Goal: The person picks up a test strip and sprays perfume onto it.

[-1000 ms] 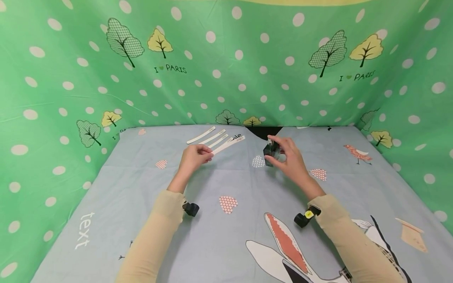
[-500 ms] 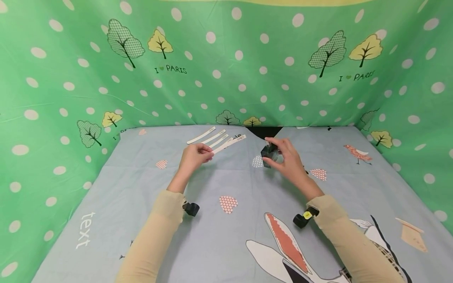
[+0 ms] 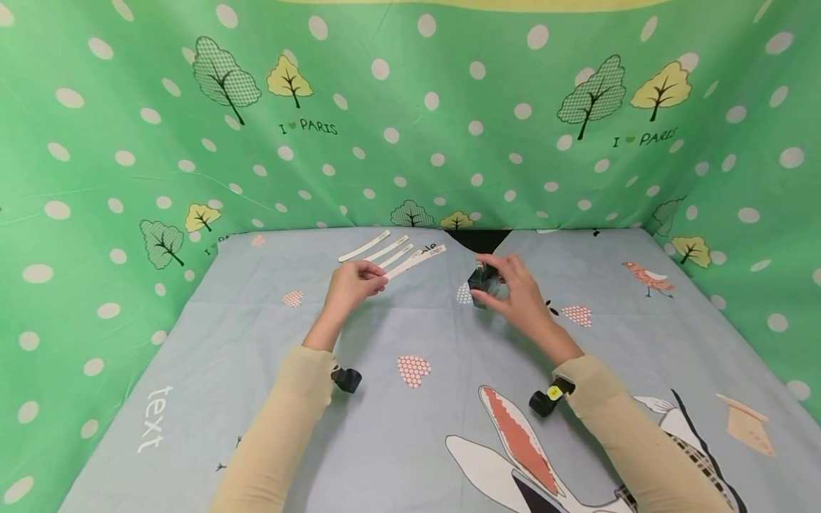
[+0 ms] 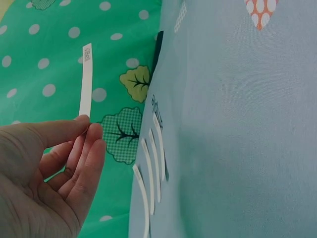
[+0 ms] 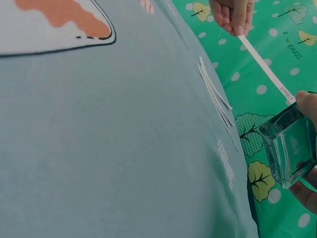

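A green curtain (image 3: 410, 85) with white dots and printed trees hangs behind a surface (image 3: 385, 427) covered in grey-blue printed cloth. Both hands are occupied above it, the forearms in beige sleeves (image 3: 276, 427). The left hand (image 3: 355, 285) pinches one end of a white strip (image 4: 86, 79) between thumb and fingers; the far end (it bears small dark lettering) points away from the hand, toward the right. Four more loose strips (image 3: 364, 245) lie side by side on the cloth, near the back edge. The right hand (image 3: 516, 296) grips a dark glass bottle (image 5: 287, 144), a finger at its top and the thumb low against it. In the head view, bottle and pinched strip are apart, the bottle to the right of the strip's lettered end.
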A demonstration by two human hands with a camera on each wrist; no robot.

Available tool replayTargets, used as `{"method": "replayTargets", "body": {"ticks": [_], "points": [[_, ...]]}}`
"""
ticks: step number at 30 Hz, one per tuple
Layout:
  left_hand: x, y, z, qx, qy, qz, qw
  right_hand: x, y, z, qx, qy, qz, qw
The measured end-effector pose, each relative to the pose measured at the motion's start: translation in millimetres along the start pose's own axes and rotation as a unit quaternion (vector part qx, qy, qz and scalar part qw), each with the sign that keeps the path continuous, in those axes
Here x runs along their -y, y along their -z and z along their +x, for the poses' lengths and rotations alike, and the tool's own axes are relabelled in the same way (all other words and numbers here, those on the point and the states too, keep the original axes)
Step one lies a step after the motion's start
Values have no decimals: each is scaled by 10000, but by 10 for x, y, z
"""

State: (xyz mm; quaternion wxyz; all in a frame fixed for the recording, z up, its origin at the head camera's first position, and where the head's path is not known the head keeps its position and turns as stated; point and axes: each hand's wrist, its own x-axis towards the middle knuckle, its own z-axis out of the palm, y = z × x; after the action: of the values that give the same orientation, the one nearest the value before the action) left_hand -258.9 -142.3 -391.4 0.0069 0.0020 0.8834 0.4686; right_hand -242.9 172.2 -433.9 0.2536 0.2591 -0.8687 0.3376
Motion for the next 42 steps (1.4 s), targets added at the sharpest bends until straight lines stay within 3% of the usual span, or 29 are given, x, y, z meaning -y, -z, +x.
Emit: {"method": "replayTargets", "body": {"ticks": [16, 34, 42], "points": [[-20, -25, -8, -5, -30, 43, 10000, 42, -40, -28, 104, 19, -24, 9999], [-12, -30, -8, 42, 6, 14, 10000, 92, -66, -22, -248, 412, -263, 9985], [2, -36, 1, 73, 37, -71, 9999, 102, -56, -21, -198, 231, -356, 9989]]}}
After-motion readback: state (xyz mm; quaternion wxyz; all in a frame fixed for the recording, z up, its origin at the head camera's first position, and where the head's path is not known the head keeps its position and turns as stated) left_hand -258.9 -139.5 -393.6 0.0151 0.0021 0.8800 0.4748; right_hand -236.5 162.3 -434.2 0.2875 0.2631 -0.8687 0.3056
